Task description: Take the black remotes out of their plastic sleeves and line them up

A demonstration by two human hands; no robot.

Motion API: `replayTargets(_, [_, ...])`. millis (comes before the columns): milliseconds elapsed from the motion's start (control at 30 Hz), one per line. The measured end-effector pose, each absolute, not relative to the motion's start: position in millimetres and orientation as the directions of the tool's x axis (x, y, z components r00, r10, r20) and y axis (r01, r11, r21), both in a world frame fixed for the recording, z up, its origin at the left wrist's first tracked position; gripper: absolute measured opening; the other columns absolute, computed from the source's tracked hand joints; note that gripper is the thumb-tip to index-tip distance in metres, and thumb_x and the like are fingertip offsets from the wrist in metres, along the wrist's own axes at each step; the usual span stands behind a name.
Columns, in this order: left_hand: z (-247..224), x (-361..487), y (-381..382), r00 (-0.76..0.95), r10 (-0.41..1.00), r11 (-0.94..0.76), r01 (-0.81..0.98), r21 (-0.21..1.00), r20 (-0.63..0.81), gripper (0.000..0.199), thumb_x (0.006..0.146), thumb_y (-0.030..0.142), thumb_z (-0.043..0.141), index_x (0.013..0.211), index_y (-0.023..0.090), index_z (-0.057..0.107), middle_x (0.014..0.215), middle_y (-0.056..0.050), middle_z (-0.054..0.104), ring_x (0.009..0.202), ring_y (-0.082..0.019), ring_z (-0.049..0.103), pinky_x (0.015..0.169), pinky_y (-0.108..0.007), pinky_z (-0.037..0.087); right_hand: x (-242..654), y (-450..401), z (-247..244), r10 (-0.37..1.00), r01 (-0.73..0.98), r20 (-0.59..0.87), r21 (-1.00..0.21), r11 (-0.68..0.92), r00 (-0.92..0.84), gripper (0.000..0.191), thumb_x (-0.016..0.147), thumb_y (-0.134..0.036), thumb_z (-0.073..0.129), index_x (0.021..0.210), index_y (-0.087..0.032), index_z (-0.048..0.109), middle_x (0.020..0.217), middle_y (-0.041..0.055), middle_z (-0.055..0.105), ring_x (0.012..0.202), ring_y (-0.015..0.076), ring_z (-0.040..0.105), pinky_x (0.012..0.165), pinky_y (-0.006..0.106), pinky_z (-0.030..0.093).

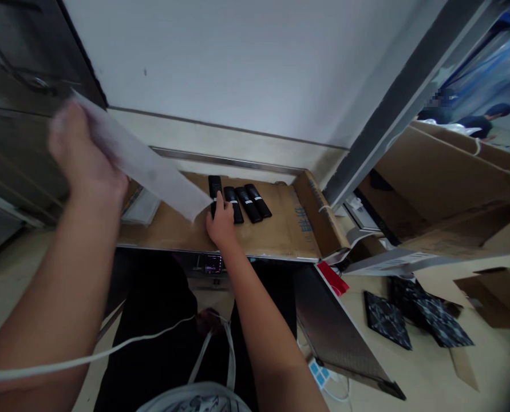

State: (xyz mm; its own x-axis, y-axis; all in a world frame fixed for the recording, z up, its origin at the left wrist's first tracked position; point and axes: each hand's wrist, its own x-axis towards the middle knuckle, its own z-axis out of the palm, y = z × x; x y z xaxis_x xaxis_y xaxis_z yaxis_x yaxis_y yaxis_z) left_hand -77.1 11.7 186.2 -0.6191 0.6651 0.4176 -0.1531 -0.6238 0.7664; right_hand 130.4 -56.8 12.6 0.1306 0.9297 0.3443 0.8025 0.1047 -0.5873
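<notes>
My left hand point(85, 149), raised at the left and blurred by motion, is closed on the upper end of a long whitish plastic sleeve point(147, 166). The sleeve slants down to the right, its lower end close to my other hand. On the cardboard-covered bench, my right hand point(221, 220) has its fingers around the lower part of the leftmost black remote control point(214, 186). Beside it to the right lie three more black remotes point(248, 204), side by side, each with a small white label. A stack of clear plastic sleeves point(142, 207) lies at the left, partly behind the raised sleeve.
The cardboard lining point(280, 229) has an upright flap on its right. A large open carton point(452, 189) stands at the right. Black patterned packages point(426, 315) lie on the floor. A white cable point(87, 359) crosses over my left forearm. People are in the background at upper right.
</notes>
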Motion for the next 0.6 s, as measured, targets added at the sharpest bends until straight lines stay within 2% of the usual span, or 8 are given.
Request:
replayTargets(33, [165.6,-71.6,9.9,-0.583,0.727,-0.581,-0.244,0.776,0.361,0.016,0.097,0.023,0.051,0.105,0.010,0.056,0.100,0.002,0.063,0.106,-0.010,0.063,0.100,-0.028,0.050,129.5,-56.2,12.1,0.933,0.826,0.342,-0.553,0.107,0.108,0.065,0.093,-0.019,0.048,0.156,-0.013,0.032,0.140,0.0242,0.048,0.127,0.0340,0.049,0.107,0.047,0.040])
replayTargets(100, [118.6,-57.1,5.2,-0.530,0.843,-0.339,-0.394,0.854,0.090,0.013,0.091,0.027,0.061,0.091,0.013,0.059,0.085,0.002,0.064,0.085,-0.011,0.064,0.087,-0.027,0.055,128.6,-55.2,11.3,0.933,0.864,0.352,-0.489,0.118,0.071,0.061,0.095,-0.017,0.045,0.155,-0.016,0.037,0.144,0.0245,0.044,0.130,0.0355,0.045,0.108,0.049,0.039])
replayTargets(200, [54.9,-36.5,-3.0,-0.415,0.899,-0.083,-0.478,0.874,-0.141,0.021,0.078,0.033,0.076,0.081,0.017,0.062,0.071,0.001,0.064,0.067,-0.013,0.060,0.064,-0.025,0.054,128.9,-55.5,11.6,0.928,0.894,0.368,-0.430,0.124,0.049,0.057,0.096,-0.012,0.042,0.153,-0.018,0.041,0.151,0.0245,0.038,0.135,0.0359,0.042,0.109,0.049,0.036])
replayTargets(267, [28.7,-28.9,-7.2,-0.402,0.906,-0.067,-0.446,0.892,-0.132,0.028,0.070,0.039,0.082,0.079,0.019,0.065,0.071,0.001,0.065,0.064,-0.013,0.059,0.056,-0.023,0.050,129.7,-56.3,12.8,0.929,0.909,0.368,-0.396,0.127,0.030,0.055,0.095,-0.010,0.040,0.149,-0.016,0.047,0.156,0.0240,0.033,0.139,0.0357,0.038,0.112,0.049,0.033])
replayTargets(367, [14.7,-27.1,-9.4,-0.381,0.924,-0.120,-0.370,0.921,-0.032,0.031,0.065,0.043,0.085,0.080,0.020,0.070,0.075,-0.001,0.067,0.064,-0.014,0.060,0.053,-0.023,0.048,130.2,-57.0,14.8,0.940,0.932,0.340,-0.342,0.119,0.005,0.050,0.093,-0.008,0.042,0.141,-0.009,0.055,0.160,0.0237,0.030,0.146,0.0358,0.030,0.117,0.048,0.027])
replayTargets(533, [16.9,-30.6,-8.5,-0.307,0.952,-0.113,-0.340,0.934,0.003,0.023,0.069,0.037,0.082,0.080,0.018,0.072,0.075,-0.002,0.067,0.063,-0.013,0.059,0.054,-0.022,0.046,131.1,-55.2,14.6,0.939,0.947,0.343,-0.310,0.079,0.034,0.042,0.089,-0.008,0.047,0.127,-0.008,0.066,0.155,0.0209,0.043,0.150,0.0353,0.024,0.122,0.056,0.014])
replayTargets(600, [16.9,-30.3,-9.2,-0.305,0.952,-0.122,-0.341,0.932,0.013,0.022,0.069,0.036,0.081,0.080,0.018,0.072,0.075,-0.002,0.067,0.064,-0.013,0.059,0.054,-0.021,0.046,132.9,-54.0,13.2,0.931,0.942,0.365,-0.319,0.099,0.026,0.040,0.088,-0.006,0.046,0.120,-0.007,0.069,0.149,0.0207,0.051,0.150,0.0342,0.027,0.122,0.055,0.016])
